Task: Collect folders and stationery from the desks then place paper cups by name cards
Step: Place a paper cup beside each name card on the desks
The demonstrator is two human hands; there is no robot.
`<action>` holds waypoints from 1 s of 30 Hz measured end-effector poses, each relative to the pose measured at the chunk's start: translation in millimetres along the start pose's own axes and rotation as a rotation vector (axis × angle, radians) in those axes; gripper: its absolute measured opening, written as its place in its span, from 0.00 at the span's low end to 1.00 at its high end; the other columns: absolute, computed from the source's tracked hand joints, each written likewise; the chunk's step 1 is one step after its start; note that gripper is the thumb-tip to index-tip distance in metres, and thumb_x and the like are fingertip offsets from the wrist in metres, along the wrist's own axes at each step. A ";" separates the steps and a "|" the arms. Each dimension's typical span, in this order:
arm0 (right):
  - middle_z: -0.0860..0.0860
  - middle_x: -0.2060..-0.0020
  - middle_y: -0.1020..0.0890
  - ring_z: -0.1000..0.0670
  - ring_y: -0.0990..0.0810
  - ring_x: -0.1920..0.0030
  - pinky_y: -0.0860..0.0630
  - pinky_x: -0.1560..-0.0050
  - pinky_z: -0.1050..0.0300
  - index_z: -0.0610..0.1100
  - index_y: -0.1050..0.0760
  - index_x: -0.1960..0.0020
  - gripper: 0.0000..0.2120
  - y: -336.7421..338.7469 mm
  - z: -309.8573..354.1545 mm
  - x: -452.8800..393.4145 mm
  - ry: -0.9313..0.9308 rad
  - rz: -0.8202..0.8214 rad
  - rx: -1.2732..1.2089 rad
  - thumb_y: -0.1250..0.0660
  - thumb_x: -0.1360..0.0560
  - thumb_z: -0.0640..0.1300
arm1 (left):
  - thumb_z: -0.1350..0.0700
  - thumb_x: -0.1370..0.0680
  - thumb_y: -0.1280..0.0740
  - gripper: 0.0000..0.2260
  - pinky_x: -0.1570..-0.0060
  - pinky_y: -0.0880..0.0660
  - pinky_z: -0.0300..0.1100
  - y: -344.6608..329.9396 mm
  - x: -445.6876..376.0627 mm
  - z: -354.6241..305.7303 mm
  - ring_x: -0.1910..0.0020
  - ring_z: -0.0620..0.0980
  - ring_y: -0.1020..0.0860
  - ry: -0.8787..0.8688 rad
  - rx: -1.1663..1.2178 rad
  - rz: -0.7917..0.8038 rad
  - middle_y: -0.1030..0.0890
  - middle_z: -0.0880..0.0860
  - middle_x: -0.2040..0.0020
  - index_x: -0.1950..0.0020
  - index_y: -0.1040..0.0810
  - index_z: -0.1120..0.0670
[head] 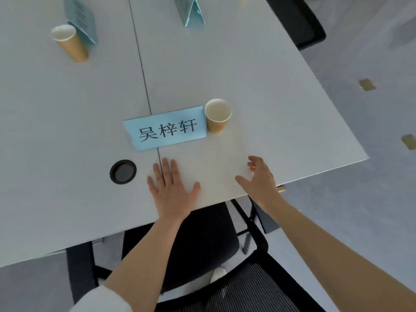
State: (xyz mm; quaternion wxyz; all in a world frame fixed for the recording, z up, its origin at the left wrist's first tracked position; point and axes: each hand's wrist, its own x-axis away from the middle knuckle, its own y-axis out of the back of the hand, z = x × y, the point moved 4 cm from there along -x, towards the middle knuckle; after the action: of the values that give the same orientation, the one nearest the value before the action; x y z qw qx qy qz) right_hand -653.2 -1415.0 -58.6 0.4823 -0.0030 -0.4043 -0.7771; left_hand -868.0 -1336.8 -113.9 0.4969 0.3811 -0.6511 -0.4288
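Note:
A brown paper cup (217, 116) stands upright and empty, touching the right end of a blue name card (166, 131) with black characters on the grey desk (258, 86). My left hand (172, 190) lies flat, fingers spread, on the desk just below the card. My right hand (258, 179) hovers near the desk's front edge, fingers loosely curled and apart, holding nothing, a little below and right of the cup. A second paper cup (68, 42) stands at the far left beside another blue name card (82, 19). A third blue name card (191, 12) stands at the far middle.
A black round cable grommet (123, 172) is set in the desk left of my left hand. A seam (144, 86) runs between two desk tops. A black mesh chair (202, 255) sits under the front edge; another dark chair (299, 23) stands at the far right.

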 end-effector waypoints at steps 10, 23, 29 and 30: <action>0.53 0.46 0.23 0.53 0.24 0.49 0.29 0.49 0.59 0.47 0.30 0.37 0.15 41.2 -41.7 182.6 -0.220 -0.130 -0.228 0.36 0.22 0.41 | 0.54 0.20 0.42 0.21 0.40 0.28 0.50 49.2 100.5 12.8 0.33 0.56 0.32 -0.280 -0.022 0.206 0.30 0.55 0.30 0.27 0.35 0.55; 0.53 0.45 0.23 0.53 0.22 0.50 0.30 0.61 0.67 0.49 0.32 0.36 0.15 137.5 -136.9 289.8 -0.269 -0.359 -0.378 0.37 0.22 0.41 | 0.55 0.20 0.37 0.11 0.56 0.20 0.45 56.5 266.0 -133.3 0.54 0.47 0.18 -0.382 0.458 0.076 0.16 0.50 0.53 0.39 0.23 0.51; 0.50 0.44 0.22 0.51 0.22 0.50 0.30 0.51 0.61 0.45 0.29 0.37 0.14 216.9 -204.6 286.3 -0.290 -0.385 -0.371 0.36 0.23 0.39 | 0.57 0.21 0.36 0.11 0.57 0.25 0.41 32.7 293.4 -227.0 0.56 0.47 0.21 -0.340 0.489 0.128 0.18 0.49 0.55 0.39 0.22 0.52; 0.50 0.44 0.22 0.51 0.22 0.50 0.30 0.51 0.61 0.45 0.29 0.37 0.14 241.4 -222.1 283.2 -0.289 -0.385 -0.374 0.36 0.22 0.39 | 0.57 0.21 0.36 0.12 0.56 0.26 0.41 28.1 298.5 -260.0 0.54 0.48 0.21 -0.340 0.497 0.142 0.18 0.50 0.54 0.38 0.22 0.52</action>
State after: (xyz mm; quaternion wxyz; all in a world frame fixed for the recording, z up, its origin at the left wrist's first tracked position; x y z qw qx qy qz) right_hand -537.6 -1817.0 54.7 0.2546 -0.1257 -0.3117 -0.9068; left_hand -681.1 -1649.3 44.0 0.3013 0.3672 -0.8348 -0.2783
